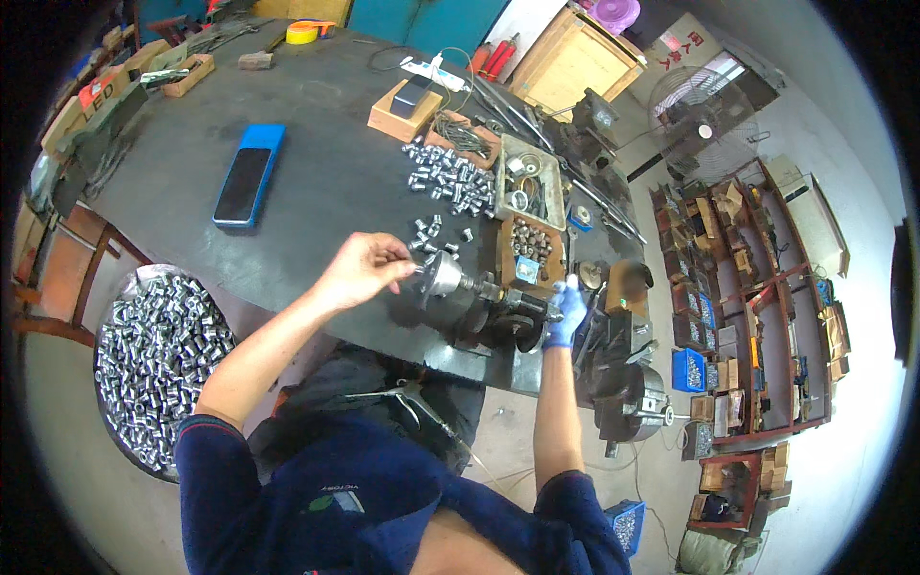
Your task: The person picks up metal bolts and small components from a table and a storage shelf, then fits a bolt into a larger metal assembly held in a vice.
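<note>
L hand [366, 271] nr. chuck [445, 275]; grip unclear.

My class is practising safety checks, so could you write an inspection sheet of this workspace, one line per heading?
Surface: dark table, looks smudged.
Job's things: round metal chuck near the front edge; small metal pieces loose behind it; a large heap of similar pieces lower left, off the table.
Clutter: blue-and-black box, yellow tape roll.
Hands: left hand bare, fingertips at the chuck's front, any held piece unclear; right hand blue-gloved, beyond the chuck to the right, grip unclear.
Cables: power strip at the far side, with a looping cord.
Surroundings: standing fan, wooden cabinet, red extinguishers.
</note>
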Motion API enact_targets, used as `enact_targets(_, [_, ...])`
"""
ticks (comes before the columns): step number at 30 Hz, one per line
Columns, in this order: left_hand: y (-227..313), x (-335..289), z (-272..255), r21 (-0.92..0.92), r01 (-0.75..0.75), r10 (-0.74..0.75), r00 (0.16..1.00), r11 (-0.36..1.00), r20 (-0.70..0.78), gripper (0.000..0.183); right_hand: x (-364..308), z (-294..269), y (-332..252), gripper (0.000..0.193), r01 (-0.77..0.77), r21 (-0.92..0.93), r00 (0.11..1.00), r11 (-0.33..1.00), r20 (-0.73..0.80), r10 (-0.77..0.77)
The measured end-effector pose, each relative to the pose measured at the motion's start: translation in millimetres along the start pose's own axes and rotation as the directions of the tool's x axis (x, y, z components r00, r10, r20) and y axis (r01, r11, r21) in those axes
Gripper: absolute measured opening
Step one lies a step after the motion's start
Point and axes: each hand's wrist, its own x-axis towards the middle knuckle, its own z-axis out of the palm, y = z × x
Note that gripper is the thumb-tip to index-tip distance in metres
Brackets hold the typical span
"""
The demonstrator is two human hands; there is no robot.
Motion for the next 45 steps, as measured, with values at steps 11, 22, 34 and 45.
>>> enact_targets(11, [-2.5, -224.4, -182.6, 0.627, 0.489, 0.191, 0.676, 0.606, -0.712, 0.015, -116.9, -10.6, -88.2, 0.036, 0.069, 0.491, 0.977, 0.869, 0.144, -0.158])
enact_targets(22, [-4.4, -83.0, -63.4, 0.834, -0.035, 0.306, 0.938, 0.551, -0.163, 0.015, -56.2, -19.0, 16.8, 0.021, -0.333, 0.591, 0.938, 0.735, 0.288, 0.193])
enact_targets(34, [-99.1, 42.7, 24.1, 0.795, -0.300, 0.125, 0.953, 0.528, 0.277, 0.018, -92.5, -17.0, 2.0, 0.030, -0.233, 0.510, 0.970, 0.828, 0.058, 0.237])
enact_targets(45, [-49.8, 6.8, -4.0, 0.023, 0.168, -0.169, 0.985, 0.985, 0.043, 0.019, -92.3, -30.5, 4.6, 0.029, -0.300, 0.516, 0.945, 0.802, 0.274, 0.177])
